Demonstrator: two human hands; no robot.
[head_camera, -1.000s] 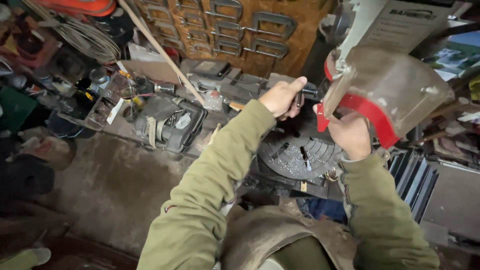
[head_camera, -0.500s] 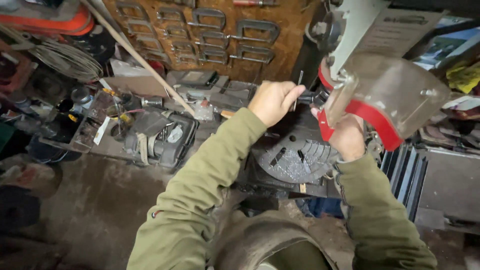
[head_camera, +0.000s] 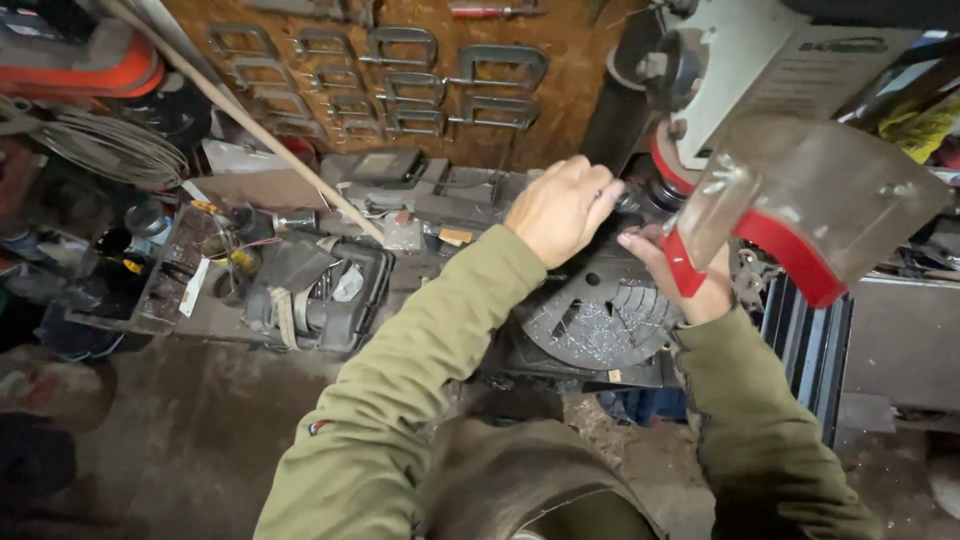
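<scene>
1. I see the dark chuck (head_camera: 640, 205) of the drill press, just under the grey machine head (head_camera: 740, 70) and above the round slotted table (head_camera: 600, 315).
2. My left hand (head_camera: 562, 208) sits on the chuck from the left, its fingers curled shut around a small dark part there (I cannot tell exactly what it is).
3. My right hand (head_camera: 680, 275) comes up from below, partly hidden behind the clear guard (head_camera: 810, 195) with its red edge; the fingertips touch the chuck area, but I cannot tell if they are closed on anything.
4. Metal shavings lie scattered on the round table.
5. To the left, a cluttered desk (head_camera: 215, 320) carries an open black case (head_camera: 315, 290) and small jars.
6. Behind it, a row of clamps (head_camera: 400, 75) hangs on the brown pegboard wall, and a wooden stick (head_camera: 250, 125) leans across it.
</scene>
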